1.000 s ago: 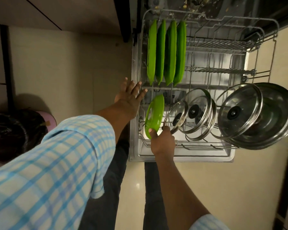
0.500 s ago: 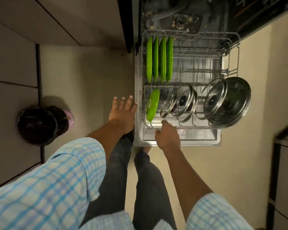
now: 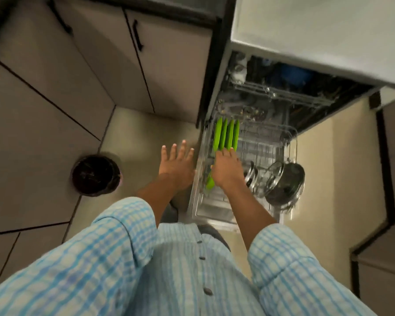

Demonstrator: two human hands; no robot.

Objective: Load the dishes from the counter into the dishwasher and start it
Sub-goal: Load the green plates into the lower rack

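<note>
From the head camera, you are looking straight down past your blue checked shirt (image 3: 169, 270) at the open dishwasher (image 3: 271, 92), with its lower rack (image 3: 265, 147) pulled out over the floor.

Your left hand (image 3: 177, 164) is hovering just beside the rack's left edge, over the floor. Its fingers are spreading wide and flat, released and gripping nothing.

Your right hand (image 3: 226, 171) is reaching over the left part of the rack, back of the hand toward you. Its fingers are lying forward and fairly straight, with the tips near the lower edges of the four green plates (image 3: 226, 135); they are not curling round anything you can see.

Those four plates are standing on edge, side by side, at the rack's far left. A smaller green plate (image 3: 210, 182) is sitting upright in the near-left slots, partly hidden under your right hand.

To the right, small glass lids (image 3: 252, 176) are leaning in a row. Beyond them, a larger glass lid (image 3: 275, 176) is standing against a steel pot (image 3: 290, 185) at the rack's right side.

A bin with a black liner (image 3: 95, 175) is standing on the floor well to the left, near the grey cabinet doors (image 3: 169, 71).
</note>
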